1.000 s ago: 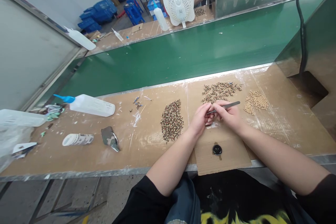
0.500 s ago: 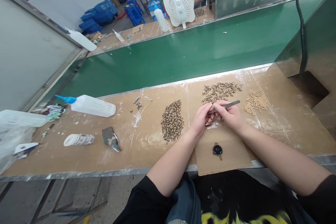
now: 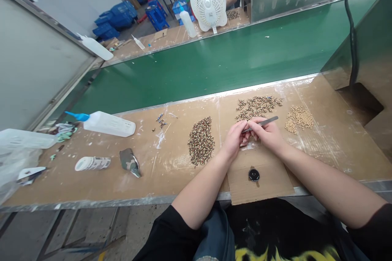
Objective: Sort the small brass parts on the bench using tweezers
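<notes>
Tweezers (image 3: 270, 120) held near metal parts (image 3: 201, 142)
The right hand (image 3: 269, 133) grips the tool; the left hand (image 3: 234, 138) curls beside it, contents hidden.

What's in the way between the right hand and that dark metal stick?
Nothing that I can see: the right hand is holding the dark metal stick. Its upper end sticks out toward the pale beads. Its lower end goes in by the left hand, where what it touches is hidden.
</notes>
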Action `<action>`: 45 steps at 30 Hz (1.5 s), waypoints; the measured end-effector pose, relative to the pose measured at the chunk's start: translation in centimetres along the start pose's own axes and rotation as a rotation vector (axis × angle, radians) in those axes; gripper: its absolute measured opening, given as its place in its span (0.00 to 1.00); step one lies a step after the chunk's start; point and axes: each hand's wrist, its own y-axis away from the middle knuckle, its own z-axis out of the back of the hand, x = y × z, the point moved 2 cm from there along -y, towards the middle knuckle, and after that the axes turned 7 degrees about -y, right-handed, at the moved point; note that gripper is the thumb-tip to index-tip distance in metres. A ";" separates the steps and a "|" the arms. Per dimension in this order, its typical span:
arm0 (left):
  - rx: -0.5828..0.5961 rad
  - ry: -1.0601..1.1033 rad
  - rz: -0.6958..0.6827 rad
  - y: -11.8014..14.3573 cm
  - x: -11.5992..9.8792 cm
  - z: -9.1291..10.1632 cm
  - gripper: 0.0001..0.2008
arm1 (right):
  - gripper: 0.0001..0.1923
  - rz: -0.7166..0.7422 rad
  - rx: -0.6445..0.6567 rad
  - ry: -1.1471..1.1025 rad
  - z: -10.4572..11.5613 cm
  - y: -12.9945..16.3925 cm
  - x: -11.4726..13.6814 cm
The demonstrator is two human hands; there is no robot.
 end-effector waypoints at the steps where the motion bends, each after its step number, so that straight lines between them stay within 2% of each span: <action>1: 0.002 -0.003 0.000 0.0 0.0 0.0 0.26 | 0.24 0.000 0.000 -0.002 0.0 0.0 0.0; 16: -0.008 -0.038 0.004 -0.1 0.3 0.0 0.26 | 0.26 -0.033 -0.007 -0.006 0.0 -0.2 -0.1; 23: -0.016 -0.260 -0.167 0.2 0.4 0.7 0.33 | 0.24 0.082 -0.025 0.067 -0.1 0.2 0.9; 26: -0.068 -0.279 -0.238 0.1 0.2 1.1 0.33 | 0.18 0.159 -0.100 0.109 0.6 0.0 1.1; 29: -0.056 -0.100 -0.222 0.0 -0.4 1.2 0.31 | 0.16 0.137 -0.217 0.053 1.8 -0.6 0.9; 32: -0.013 0.304 -0.135 0.1 -1.1 1.1 0.23 | 0.16 0.160 -0.278 0.022 2.4 -0.8 0.8; 34: -0.054 0.536 -0.073 0.1 -1.6 1.0 0.18 | 0.14 0.189 -0.251 0.027 2.2 -0.6 0.7; 36: -0.121 0.666 -0.036 0.3 -2.0 1.0 0.21 | 0.10 0.229 -0.172 0.073 1.6 -0.1 0.7; 39: -0.155 0.708 -0.060 0.5 -2.5 1.0 0.25 | 0.04 0.343 -0.062 0.202 0.7 0.5 1.0; 45: -0.055 0.593 -0.178 1.2 -2.7 0.6 0.31 | 0.03 0.449 0.014 0.321 0.5 0.4 1.3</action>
